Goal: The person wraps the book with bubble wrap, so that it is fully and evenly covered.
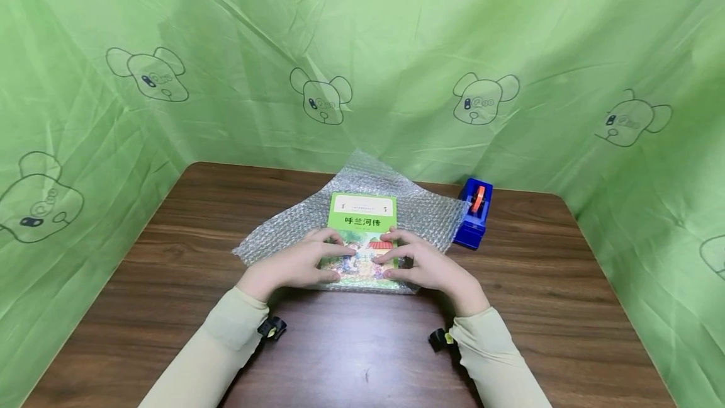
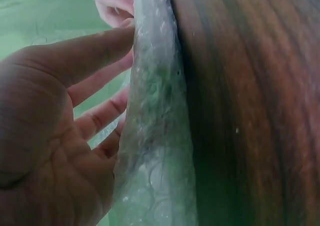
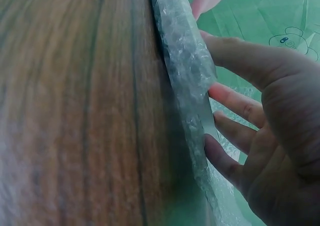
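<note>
Touching wrap (image 1: pixel 294 222) over book (image 1: pixel 362 213) with spread fingers (image 1: pixel 340 249) of left hand (image 1: pixel 306 258) and right hand (image 1: pixel 423 263); likely soft, slippery around stiff pages; best gripped along book's sides.

1. Left hand (image 1: pixel 306 260): at the left edge of the book (image 1: pixel 362 221), fingers spread and slightly bent over its lower half.
2. Right hand (image 1: pixel 425 263): at the book's right edge, fingers likewise parted.
3. Left forearm (image 1: pixel 206 345) and right forearm (image 1: pixel 501 354): sleeved, slanting inward from the book's near side.
</note>
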Demonstrator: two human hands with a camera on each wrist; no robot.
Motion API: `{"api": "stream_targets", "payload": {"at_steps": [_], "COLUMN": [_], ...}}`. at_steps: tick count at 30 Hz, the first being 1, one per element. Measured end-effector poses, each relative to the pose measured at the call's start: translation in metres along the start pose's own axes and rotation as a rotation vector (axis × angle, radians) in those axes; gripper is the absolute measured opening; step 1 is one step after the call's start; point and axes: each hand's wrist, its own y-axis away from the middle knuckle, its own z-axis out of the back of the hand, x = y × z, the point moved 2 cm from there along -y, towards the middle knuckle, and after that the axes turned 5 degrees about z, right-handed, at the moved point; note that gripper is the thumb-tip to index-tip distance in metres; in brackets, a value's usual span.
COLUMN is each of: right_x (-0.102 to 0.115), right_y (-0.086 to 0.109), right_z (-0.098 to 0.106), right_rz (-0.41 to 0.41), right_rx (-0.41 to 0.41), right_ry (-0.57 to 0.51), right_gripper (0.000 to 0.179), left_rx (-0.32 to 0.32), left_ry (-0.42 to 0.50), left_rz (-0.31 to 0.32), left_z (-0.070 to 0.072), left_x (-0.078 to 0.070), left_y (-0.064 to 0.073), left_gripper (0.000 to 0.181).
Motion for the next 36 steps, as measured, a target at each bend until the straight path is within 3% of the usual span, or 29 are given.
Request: {"api": "stream_targets", "payload": {"at_steps": [9,18,22,27,32,36], "right_x": [0.006,0.011,0.009,0.009,0.009,0.01], "right_y": [-0.004,-0.003,-0.002,-0.002,-0.002,-0.001], "right_z": [-0.001,-0.001,-0.004,-0.004,-0.003,-0.002], "right_rz": [-0.028,-0.044,-0.055,-0.062,-0.067,-0.075], "right_rx": [0.011,0.0,0.0,0.003,-0.002,-0.002], "right_ry": [-0.014,-0.012,-0.022,-0.03,-0.03,-0.032], "right_gripper": [0.029,0.025,0.025,0.025,0.025,0.024], "left_rx": [0.02,0.058,-0.042,-0.214,-0.29,-0.33], "left_ry": [-0.023,-0.079,-0.125,-0.11,0.041,0.157], "left_rz": [-0.032,-0.078,-0.069,0.035,0.156,0.205], "left_z": [0.006,0.019,0.03,0.05,0.069,0.075], "left_x": [0.006,0.005,0.008,0.026,0.046,0.058], "left_y": [0.007,-0.003,-0.016,-0.041,-0.06,-0.074], "left_gripper": [0.053,0.047,0.042,0.045,0.049,0.048]}}
